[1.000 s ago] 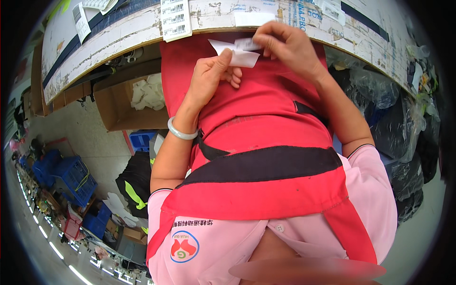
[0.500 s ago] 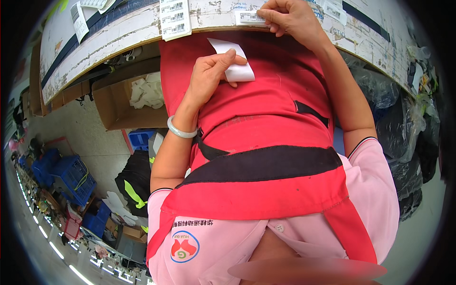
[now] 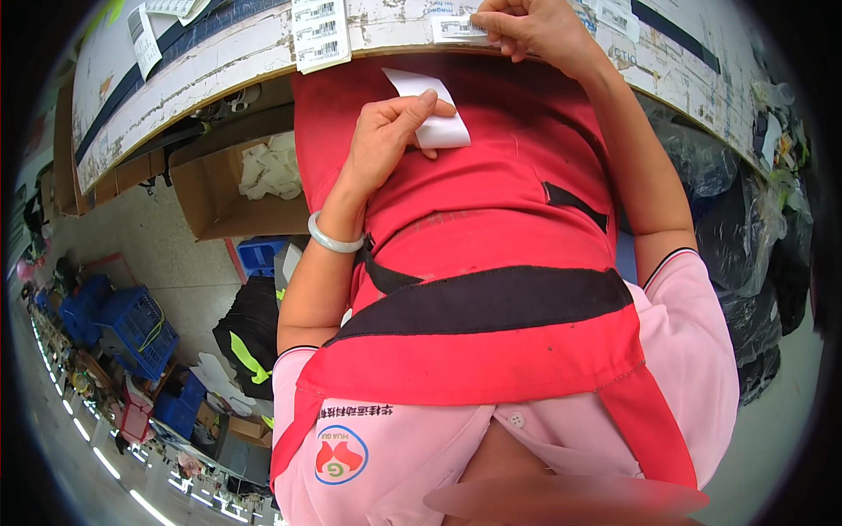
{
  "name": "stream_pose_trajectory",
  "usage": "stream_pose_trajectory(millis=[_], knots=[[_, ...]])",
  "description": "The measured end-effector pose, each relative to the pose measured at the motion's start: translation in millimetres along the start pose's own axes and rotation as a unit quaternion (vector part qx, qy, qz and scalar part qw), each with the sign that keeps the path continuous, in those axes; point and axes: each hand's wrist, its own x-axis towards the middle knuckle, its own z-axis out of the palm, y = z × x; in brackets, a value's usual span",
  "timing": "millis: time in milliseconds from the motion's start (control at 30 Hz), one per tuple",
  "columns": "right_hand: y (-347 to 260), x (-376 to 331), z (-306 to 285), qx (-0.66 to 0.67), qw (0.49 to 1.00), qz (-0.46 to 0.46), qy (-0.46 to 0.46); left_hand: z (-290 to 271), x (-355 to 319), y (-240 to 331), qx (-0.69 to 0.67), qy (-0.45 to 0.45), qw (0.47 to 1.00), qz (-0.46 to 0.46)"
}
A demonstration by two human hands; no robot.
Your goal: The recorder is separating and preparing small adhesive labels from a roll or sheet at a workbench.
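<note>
Lying near the close edge of the surface (image 3: pixel 237 53), a barcode label (image 3: pixel 458 29) is touched at its right end by the right hand (image 3: pixel 541 37); whether it is pinched by that grip cannot be told. Above the red apron (image 3: pixel 517 167), a white paper (image 3: pixel 449 133) is clasped in the left hand's (image 3: pixel 383 136) grip. Label sheets (image 3: pixel 321 37) are set further left.

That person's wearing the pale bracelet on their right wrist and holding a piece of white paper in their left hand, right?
Not quite: the pale bracelet is on the left wrist, not the right, as the head view shows. The left hand does hold a piece of white paper.
</note>
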Motion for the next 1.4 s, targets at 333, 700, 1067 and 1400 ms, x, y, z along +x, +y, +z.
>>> stream_pose_trajectory(millis=[333, 700, 1067, 1400], knots=[[0.6, 2.3, 2.2, -0.019, 1.000, 0.000, 0.007, 0.3, 0.1, 0.5, 0.002, 0.007, 1.000, -0.002], [-6.1, -6.9, 6.4, -0.087, 0.995, -0.036, 0.034, 2.6, 1.6, 0.7, -0.006, 0.000, 1.000, -0.008], [38.6, -35.9, -97.0, -0.075, 0.945, -0.084, 0.307, -0.8, -16.6, 16.8, 0.024, 0.017, 1.000, 0.003], [70.8, -31.0, -103.3, -0.280, 0.865, -0.141, 0.392, -111.5, -59.4, 6.6, -0.143, 0.161, 0.976, 0.027]])
